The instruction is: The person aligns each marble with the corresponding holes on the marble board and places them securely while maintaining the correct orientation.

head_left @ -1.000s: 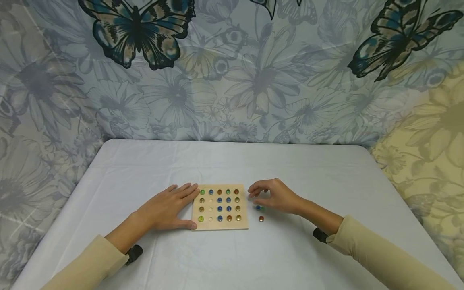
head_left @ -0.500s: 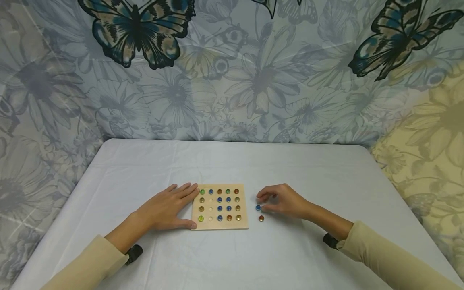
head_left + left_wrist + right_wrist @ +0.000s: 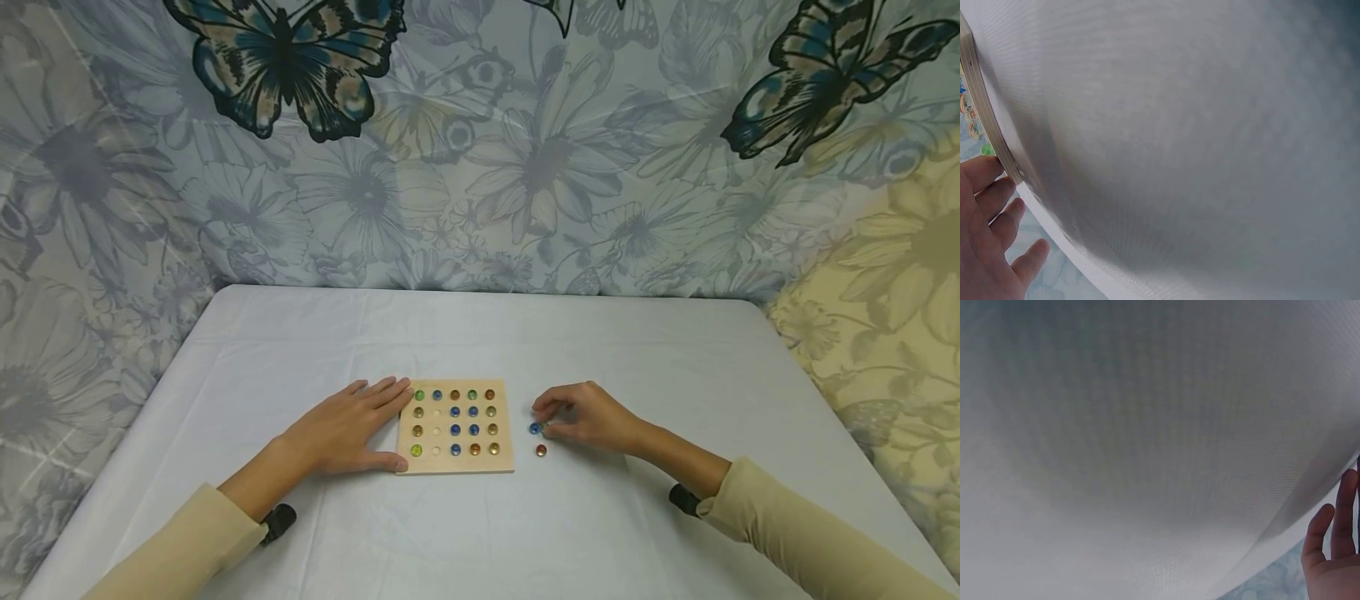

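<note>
My left hand (image 3: 341, 427) lies spread along the left side of a wooden board (image 3: 455, 469), fingertips at its upper left corner and thumb at the lower left. Rows of coloured glass marbles sit in the board's round hollows, green, blue, amber and red-brown. Several hollows in the second column hold none, like the hollow (image 3: 437, 431) in the middle. Right of the board, my right hand (image 3: 588, 417) pinches a green marble (image 3: 544, 428), mostly hidden by thumb and forefinger. A blue marble (image 3: 534, 428) lies beside those fingertips, a red-brown marble (image 3: 541, 450) nearer me.
A white cloth covers the table (image 3: 480, 333). Behind it hangs a floral fabric backdrop (image 3: 480, 208) with butterflies. The left wrist view catches the board's edge (image 3: 988, 106) beside the fingers; the right wrist view has mostly white cloth (image 3: 1147, 456).
My right hand has moved back a little to the right from the board's side, its fingertips closing at the green marble. My left hand and the board have stayed put.
</note>
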Available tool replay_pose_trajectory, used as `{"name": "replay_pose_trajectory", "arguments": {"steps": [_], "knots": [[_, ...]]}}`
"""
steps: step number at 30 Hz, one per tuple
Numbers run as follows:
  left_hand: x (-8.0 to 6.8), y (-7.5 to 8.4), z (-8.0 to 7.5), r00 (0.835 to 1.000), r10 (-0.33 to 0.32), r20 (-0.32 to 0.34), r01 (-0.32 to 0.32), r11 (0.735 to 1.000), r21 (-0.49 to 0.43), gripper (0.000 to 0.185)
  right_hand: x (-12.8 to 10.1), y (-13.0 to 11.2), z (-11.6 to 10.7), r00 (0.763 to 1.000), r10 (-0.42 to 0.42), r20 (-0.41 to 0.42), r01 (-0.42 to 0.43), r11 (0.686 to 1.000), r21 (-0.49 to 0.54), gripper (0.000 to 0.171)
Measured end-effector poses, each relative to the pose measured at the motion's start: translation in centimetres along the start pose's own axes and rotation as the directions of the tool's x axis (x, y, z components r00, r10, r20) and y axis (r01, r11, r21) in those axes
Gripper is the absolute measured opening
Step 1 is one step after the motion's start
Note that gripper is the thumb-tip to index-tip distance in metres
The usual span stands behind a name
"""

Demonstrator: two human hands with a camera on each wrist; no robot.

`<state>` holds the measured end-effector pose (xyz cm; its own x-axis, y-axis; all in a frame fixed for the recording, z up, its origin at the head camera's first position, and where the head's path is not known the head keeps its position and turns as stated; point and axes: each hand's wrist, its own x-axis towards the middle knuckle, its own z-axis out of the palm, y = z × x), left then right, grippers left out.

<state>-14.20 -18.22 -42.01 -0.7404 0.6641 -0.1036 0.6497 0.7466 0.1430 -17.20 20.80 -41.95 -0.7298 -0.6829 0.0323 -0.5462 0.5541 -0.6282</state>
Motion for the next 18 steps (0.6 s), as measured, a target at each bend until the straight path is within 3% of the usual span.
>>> {"name": "replay_pose_trajectory", "arguments": {"steps": [18], "knots": [[0.2, 0.1, -0.1, 1.0, -0.006, 0.012, 0.005, 1.0, 0.008, 0.101, 0.9, -1.0, -0.5, 1.0, 0.022, 0.014, -0.021, 1.0, -0.019, 0.028]]}}
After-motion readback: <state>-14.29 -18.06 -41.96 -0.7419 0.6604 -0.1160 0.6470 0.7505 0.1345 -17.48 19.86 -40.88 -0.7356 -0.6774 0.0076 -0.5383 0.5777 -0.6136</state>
